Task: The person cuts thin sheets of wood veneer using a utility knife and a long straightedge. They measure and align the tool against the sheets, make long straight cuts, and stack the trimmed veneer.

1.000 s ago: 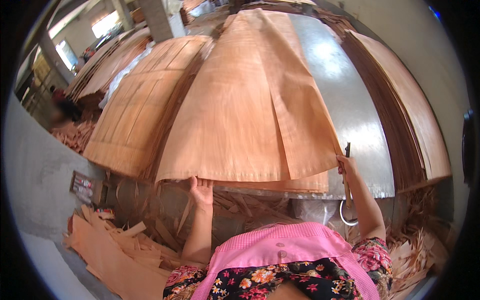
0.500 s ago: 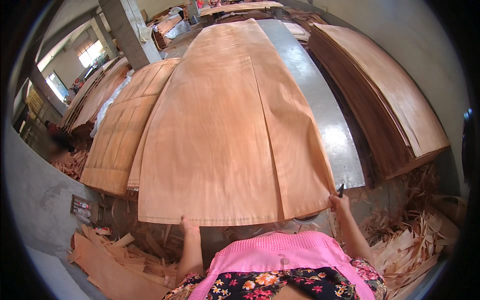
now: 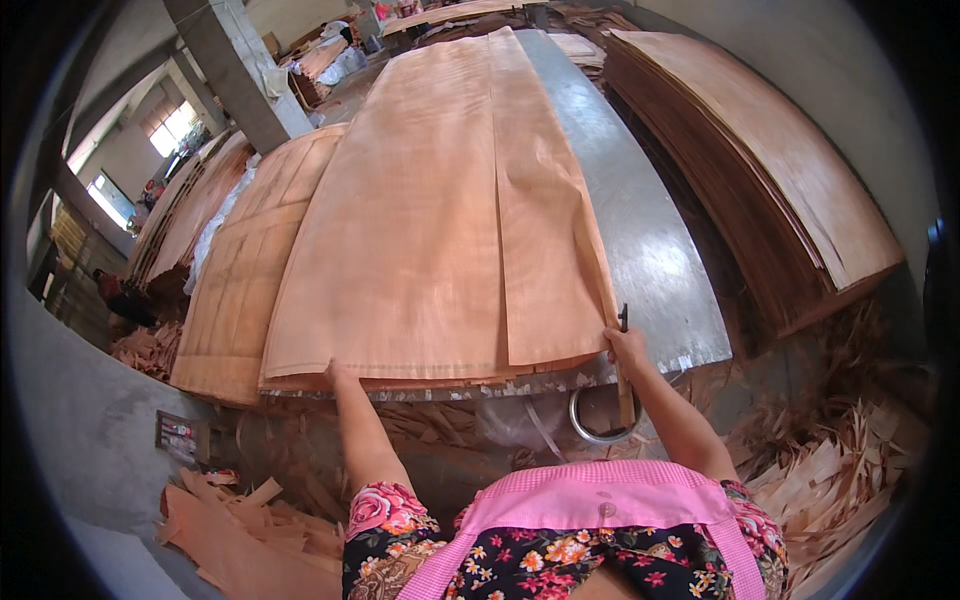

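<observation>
A long, thin wood veneer sheet [image 3: 400, 230] stretches away from me over a metal-topped table [image 3: 650, 240]. A lengthwise split or overlapping edge runs down its right part, and its right side is buckled. At the near edge, left of the middle, my left hand [image 3: 342, 374] pinches the sheet. My right hand [image 3: 627, 348] is closed at the near right corner. A slim tool with a dark tip [image 3: 624, 318] sticks up from that hand, and a brown handle-like piece [image 3: 626, 400] shows below it; its exact kind is unclear. More veneer edges show beneath the sheet.
On the right stands a tall veneer stack [image 3: 760, 170] beside the wall. Another stack [image 3: 250, 260] adjoins the table's left. Veneer scraps [image 3: 240, 530] lie on the floor at both sides. A metal ring [image 3: 600, 436] shows under the table edge. A concrete pillar [image 3: 240, 70] rises behind.
Both hands have moved forward and left, carrying the sheet's near edge away from me. The table's front edge and more of its metal top now show.
</observation>
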A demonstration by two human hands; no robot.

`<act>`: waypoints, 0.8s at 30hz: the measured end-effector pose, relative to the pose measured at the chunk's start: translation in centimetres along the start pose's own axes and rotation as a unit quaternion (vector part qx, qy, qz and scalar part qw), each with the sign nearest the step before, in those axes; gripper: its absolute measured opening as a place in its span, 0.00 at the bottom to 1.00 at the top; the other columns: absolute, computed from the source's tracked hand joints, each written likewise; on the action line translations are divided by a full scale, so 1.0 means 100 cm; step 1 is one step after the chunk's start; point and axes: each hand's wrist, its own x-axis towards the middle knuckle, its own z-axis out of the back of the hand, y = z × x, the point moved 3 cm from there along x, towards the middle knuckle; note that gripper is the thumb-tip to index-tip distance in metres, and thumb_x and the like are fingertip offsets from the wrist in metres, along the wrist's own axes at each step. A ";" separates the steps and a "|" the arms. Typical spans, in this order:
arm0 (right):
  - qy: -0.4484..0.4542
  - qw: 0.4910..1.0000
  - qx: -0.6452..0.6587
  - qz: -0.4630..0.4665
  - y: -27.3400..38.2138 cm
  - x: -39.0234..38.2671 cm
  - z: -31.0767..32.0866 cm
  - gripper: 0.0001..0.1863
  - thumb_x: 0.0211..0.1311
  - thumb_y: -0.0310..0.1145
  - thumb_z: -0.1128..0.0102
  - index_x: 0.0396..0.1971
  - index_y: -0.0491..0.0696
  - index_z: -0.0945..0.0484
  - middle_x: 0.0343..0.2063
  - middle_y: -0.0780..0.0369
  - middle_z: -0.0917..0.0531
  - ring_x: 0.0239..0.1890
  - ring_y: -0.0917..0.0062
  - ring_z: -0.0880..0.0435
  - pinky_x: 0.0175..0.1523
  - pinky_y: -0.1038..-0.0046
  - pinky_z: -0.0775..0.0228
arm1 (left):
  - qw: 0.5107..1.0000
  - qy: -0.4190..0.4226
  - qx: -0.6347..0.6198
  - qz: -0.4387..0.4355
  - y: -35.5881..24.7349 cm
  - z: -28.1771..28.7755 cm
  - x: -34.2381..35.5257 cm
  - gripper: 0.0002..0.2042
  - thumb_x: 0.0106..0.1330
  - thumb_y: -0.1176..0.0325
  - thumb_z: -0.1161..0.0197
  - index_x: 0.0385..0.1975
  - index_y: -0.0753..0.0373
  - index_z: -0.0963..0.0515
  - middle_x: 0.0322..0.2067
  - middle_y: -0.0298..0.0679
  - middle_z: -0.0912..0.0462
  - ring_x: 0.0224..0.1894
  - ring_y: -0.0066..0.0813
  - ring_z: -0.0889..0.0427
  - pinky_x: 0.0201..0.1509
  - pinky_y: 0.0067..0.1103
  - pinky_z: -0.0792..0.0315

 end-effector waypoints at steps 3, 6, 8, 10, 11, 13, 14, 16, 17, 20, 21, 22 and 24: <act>0.012 1.000 0.017 -0.016 -0.017 -0.008 -0.002 0.09 0.45 0.31 0.43 0.16 0.43 0.30 0.07 0.65 0.33 0.06 0.79 0.35 0.10 0.76 0.45 | 0.999 -0.033 0.012 0.025 0.010 0.021 0.016 0.13 0.60 0.69 0.53 0.41 0.71 0.32 0.43 0.48 0.28 0.40 0.42 0.25 0.39 0.35 0.27; -0.020 0.999 -0.010 -0.029 -0.033 -0.015 0.002 0.08 0.49 0.32 0.46 0.17 0.45 0.30 0.09 0.65 0.32 0.07 0.80 0.35 0.11 0.77 0.45 | 0.998 -0.042 0.025 0.032 0.023 0.026 0.011 0.14 0.60 0.68 0.52 0.42 0.70 0.33 0.44 0.47 0.28 0.41 0.42 0.25 0.39 0.34 0.27; -0.033 0.999 -0.003 -0.039 -0.032 -0.014 0.002 0.07 0.50 0.32 0.46 0.17 0.46 0.30 0.09 0.66 0.32 0.07 0.80 0.35 0.11 0.78 0.45 | 0.998 -0.043 0.035 0.032 0.027 0.022 0.000 0.15 0.60 0.68 0.51 0.44 0.70 0.33 0.44 0.47 0.29 0.43 0.41 0.25 0.41 0.34 0.27; -0.003 0.999 -0.008 -0.048 -0.027 -0.013 -0.011 0.07 0.50 0.32 0.46 0.18 0.47 0.30 0.09 0.67 0.33 0.07 0.81 0.35 0.12 0.78 0.45 | 0.998 -0.058 0.032 0.022 0.015 0.035 -0.002 0.16 0.60 0.67 0.50 0.45 0.69 0.34 0.45 0.46 0.29 0.44 0.40 0.26 0.42 0.34 0.27; 0.018 0.998 -0.017 -0.051 -0.024 -0.012 -0.020 0.07 0.51 0.33 0.46 0.18 0.48 0.31 0.09 0.67 0.33 0.07 0.81 0.35 0.12 0.78 0.45 | 0.999 -0.007 -0.033 0.005 0.010 0.040 0.001 0.19 0.60 0.65 0.51 0.49 0.69 0.36 0.47 0.46 0.31 0.47 0.39 0.28 0.47 0.35 0.29; 0.018 0.999 -0.034 -0.031 -0.034 -0.014 -0.029 0.08 0.52 0.34 0.47 0.17 0.49 0.31 0.09 0.68 0.34 0.07 0.81 0.36 0.12 0.78 0.43 | 0.998 0.031 -0.018 -0.046 -0.001 0.067 0.006 0.15 0.54 0.67 0.47 0.38 0.70 0.32 0.35 0.45 0.26 0.32 0.36 0.24 0.34 0.31 0.26; -0.060 0.996 -0.066 -0.032 -0.047 -0.005 0.020 0.09 0.53 0.34 0.48 0.17 0.49 0.31 0.09 0.68 0.34 0.07 0.81 0.36 0.12 0.78 0.43 | 0.996 -0.005 0.040 0.081 0.047 -0.005 -0.062 0.12 0.53 0.66 0.45 0.34 0.66 0.31 0.28 0.43 0.27 0.27 0.35 0.26 0.31 0.32 0.26; 0.015 0.992 -0.125 -0.014 -0.027 -0.013 0.028 0.15 0.58 0.43 0.53 0.21 0.47 0.29 0.11 0.66 0.32 0.12 0.78 0.29 0.13 0.77 0.38 | 0.997 -0.014 0.012 0.077 0.045 0.023 -0.066 0.09 0.53 0.66 0.42 0.29 0.62 0.30 0.21 0.38 0.30 0.22 0.33 0.28 0.26 0.29 0.26; -0.001 0.968 -0.252 0.006 -0.037 0.016 0.071 0.18 0.58 0.44 0.53 0.30 0.42 0.27 0.15 0.60 0.25 0.17 0.71 0.23 0.20 0.71 0.33 | 0.996 0.045 0.011 0.073 0.055 0.012 -0.081 0.10 0.54 0.66 0.41 0.31 0.64 0.29 0.22 0.37 0.30 0.21 0.31 0.28 0.24 0.27 0.26; -0.093 0.791 -0.588 0.141 0.032 -0.047 0.037 0.18 0.55 0.41 0.49 0.44 0.48 0.28 0.32 0.52 0.21 0.36 0.60 0.22 0.39 0.65 0.32 | 0.996 -0.005 0.085 0.034 0.025 0.025 -0.096 0.11 0.56 0.64 0.42 0.29 0.67 0.27 0.21 0.38 0.28 0.20 0.30 0.27 0.20 0.24 0.28; -0.087 0.808 -0.550 0.194 0.039 -0.055 0.026 0.20 0.55 0.41 0.49 0.45 0.47 0.29 0.33 0.52 0.21 0.37 0.60 0.22 0.39 0.66 0.33 | 0.995 -0.011 0.095 0.019 0.018 0.027 -0.098 0.11 0.56 0.64 0.42 0.29 0.68 0.27 0.20 0.38 0.28 0.20 0.29 0.26 0.19 0.23 0.28; -0.055 0.836 -0.511 0.193 0.042 -0.060 0.004 0.21 0.54 0.41 0.48 0.47 0.48 0.30 0.33 0.51 0.21 0.37 0.60 0.23 0.40 0.66 0.33 | 0.994 -0.016 0.107 0.003 0.016 0.027 -0.100 0.12 0.56 0.63 0.42 0.28 0.68 0.27 0.20 0.39 0.28 0.19 0.29 0.26 0.18 0.21 0.28; 0.023 0.843 -0.504 0.190 0.051 -0.080 -0.070 0.26 0.53 0.41 0.46 0.51 0.47 0.35 0.36 0.49 0.23 0.41 0.60 0.24 0.43 0.67 0.33 | 0.994 -0.026 0.110 -0.014 0.020 0.031 -0.103 0.12 0.57 0.64 0.43 0.28 0.69 0.26 0.20 0.40 0.27 0.19 0.29 0.26 0.16 0.20 0.29</act>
